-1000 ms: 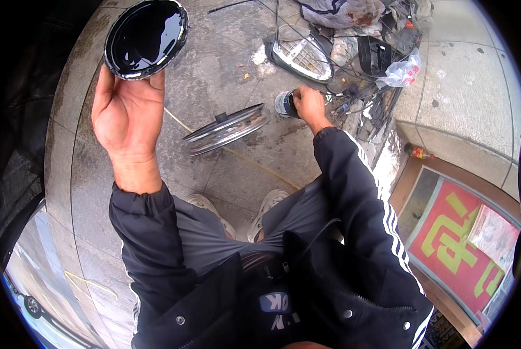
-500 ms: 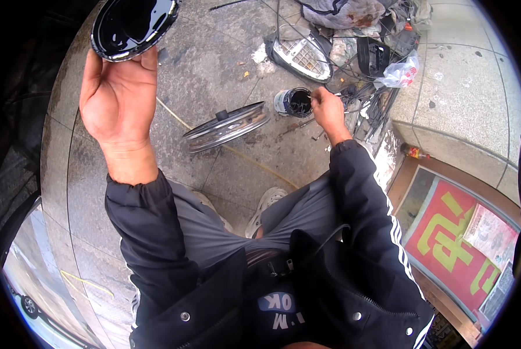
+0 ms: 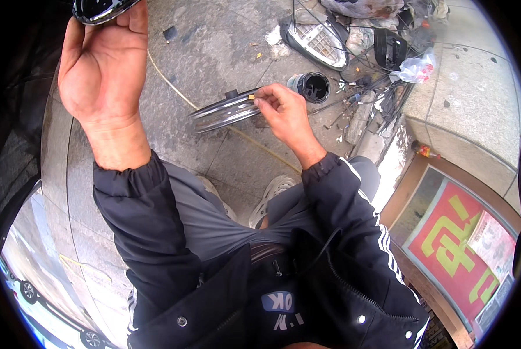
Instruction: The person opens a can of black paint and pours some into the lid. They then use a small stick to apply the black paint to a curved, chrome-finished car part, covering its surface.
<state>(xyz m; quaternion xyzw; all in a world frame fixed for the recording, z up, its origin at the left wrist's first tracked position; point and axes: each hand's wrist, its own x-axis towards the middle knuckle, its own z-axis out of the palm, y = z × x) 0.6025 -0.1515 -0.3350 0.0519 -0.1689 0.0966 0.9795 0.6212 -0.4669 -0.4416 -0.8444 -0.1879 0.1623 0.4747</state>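
My left hand is raised at the upper left, its fingers under a round paint-can lid coated in glossy black; the picture's top edge cuts the lid off. My right hand pinches a small yellowish piece between thumb and fingertips; most of it is hidden, so I cannot tell its kind. Just below those fingers lies a metal wheel rim with a dark hub, on the paving. Right of the hand stands an open paint can, its inside black.
Beyond the can lie a grey-and-white plastic grille panel, a black plastic part, a clear plastic bag and tangled cables. A stone ledge runs along the right. Below it leans a red sign board. A pale hose crosses the floor.
My right hand has moved left from the paint can to the wheel rim, and the yellowish piece now shows in it. The left hand and lid sit farther up and left in the picture.
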